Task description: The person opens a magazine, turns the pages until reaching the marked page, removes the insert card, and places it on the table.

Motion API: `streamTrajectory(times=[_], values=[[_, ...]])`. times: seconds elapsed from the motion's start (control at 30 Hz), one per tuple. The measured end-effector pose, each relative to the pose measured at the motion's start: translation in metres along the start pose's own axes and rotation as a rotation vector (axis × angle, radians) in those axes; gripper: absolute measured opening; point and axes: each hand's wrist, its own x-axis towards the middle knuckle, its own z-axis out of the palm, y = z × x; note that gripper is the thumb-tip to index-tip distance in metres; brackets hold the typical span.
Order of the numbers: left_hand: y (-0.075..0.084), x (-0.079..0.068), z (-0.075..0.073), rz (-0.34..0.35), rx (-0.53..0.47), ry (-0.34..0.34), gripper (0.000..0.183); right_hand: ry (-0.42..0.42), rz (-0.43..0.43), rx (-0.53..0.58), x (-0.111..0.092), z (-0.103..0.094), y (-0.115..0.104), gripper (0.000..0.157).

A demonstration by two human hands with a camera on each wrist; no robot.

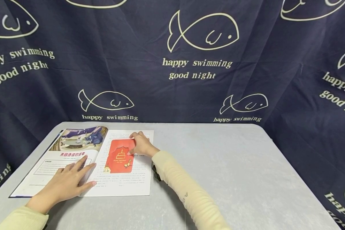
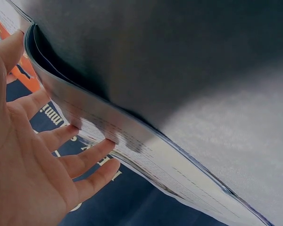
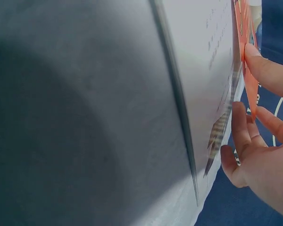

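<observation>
An open magazine (image 1: 142, 187) lies flat at the left of the table, with a picture and red heading on its left page. Over its right page is a red birthday card (image 1: 118, 164), printed with a gold cake and small cartoon figures. My right hand (image 1: 142, 145) holds the card by its upper right edge. In the right wrist view, thumb and forefinger pinch the card (image 3: 249, 80) while the other fingers stay near the page. My left hand (image 1: 66, 182) is spread across the magazine near the fold, its fingertips (image 2: 111, 143) resting on the paper.
The grey table (image 1: 233, 172) stretches to the right of the magazine. A dark blue curtain (image 1: 195, 102) with fish drawings and lettering hangs behind the table and along its sides. The right forearm in a cream sleeve (image 1: 187, 191) crosses over the table's front.
</observation>
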Motion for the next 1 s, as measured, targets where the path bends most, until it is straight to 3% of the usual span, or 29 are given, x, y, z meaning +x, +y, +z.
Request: streamTrajectory(times=[0.43,0.73,1.0], values=[[0.0007,-0.0002,-0.0013,-0.005,-0.008,-0.001,0.068,0.017,-0.014,0.091,-0.0037,-0.0024,0.0016,0.066],[-0.0002,0.0005,0.0001,-0.007,-0.003,-0.005,0.069,-0.004,-0.033,0.241,-0.0071,-0.0060,0.0047,0.062],[0.0008,-0.0006,0.0003,0.002,-0.004,0.007,0.068,0.008,-0.041,0.266,-0.0082,-0.0052,0.0052,0.063]])
